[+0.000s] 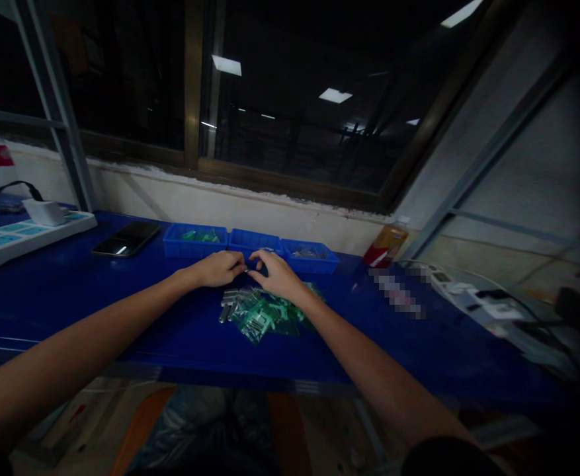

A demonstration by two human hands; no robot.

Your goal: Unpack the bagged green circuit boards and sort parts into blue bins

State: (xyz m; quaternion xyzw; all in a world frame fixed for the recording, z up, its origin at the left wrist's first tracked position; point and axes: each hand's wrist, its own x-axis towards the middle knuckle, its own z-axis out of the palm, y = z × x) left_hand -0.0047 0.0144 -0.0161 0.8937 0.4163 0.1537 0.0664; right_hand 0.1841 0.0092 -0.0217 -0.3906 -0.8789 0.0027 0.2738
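Note:
Above the front of the blue trays, my left hand (221,268) is closed in a pinch, with a tiny pale piece (247,270) at its fingertips; its kind is too small to make out. Facing it, my right hand (278,272) has curled fingers, and its thumb tip meets the same spot. Whatever its fingertips grip is hidden. Right below the hands lies a heap of small clear and green plastic bags (264,317). Small grey metal pieces (226,311) lie at the heap's left side.
Three blue trays (190,248) stand along the wall; the left one holds green packets, the right one (314,263) small greyish pieces. A phone (127,239) and a white power strip (32,233) lie left. Rightward are a drink bottle (387,243) and another strip with plugs (498,307).

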